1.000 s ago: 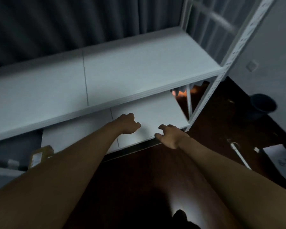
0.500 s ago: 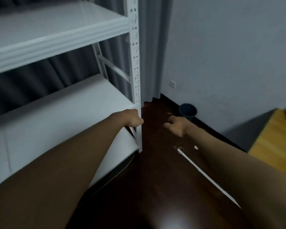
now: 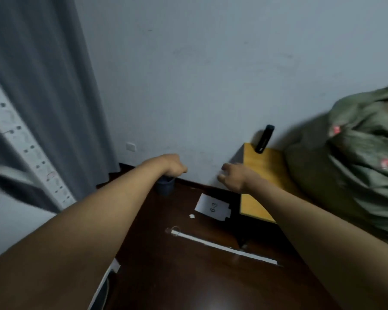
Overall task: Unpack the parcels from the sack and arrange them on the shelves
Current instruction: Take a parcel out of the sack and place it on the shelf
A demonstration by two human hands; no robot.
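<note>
Head view shows both forearms stretched forward over a dark floor (image 3: 188, 276), with a pale wall (image 3: 211, 74) ahead. The left hand (image 3: 174, 165) hangs with its fingers curled downward into a loose fist and holds nothing; directly below and partly behind it stands a small dark bin (image 3: 165, 186) on the floor at the foot of the wall. The right hand (image 3: 233, 179) is just beside it, apart from it, fingers loosely bent and spread a little, also holding nothing. The sack (image 3: 354, 171), a bulging green bag with small red marks, lies to the right of the right hand and somewhat above it in the picture, resting on a yellow-topped worktop (image 3: 259, 171); the hand does not touch it, and the worktop's near corner sits between them. No parcels show outside the sack. A dark slim object (image 3: 264, 139) leans against the wall at the worktop's far edge, beyond the right hand. Below the right hand a white sheet (image 3: 212, 206) marked "6-3" lies on the floor, and nearer the person a white rod (image 3: 224, 246) lies slantwise. Far to the left of the left hand rises the shelf upright (image 3: 29, 153), blurred, with a grey curtain (image 3: 43, 74) behind it.
</note>
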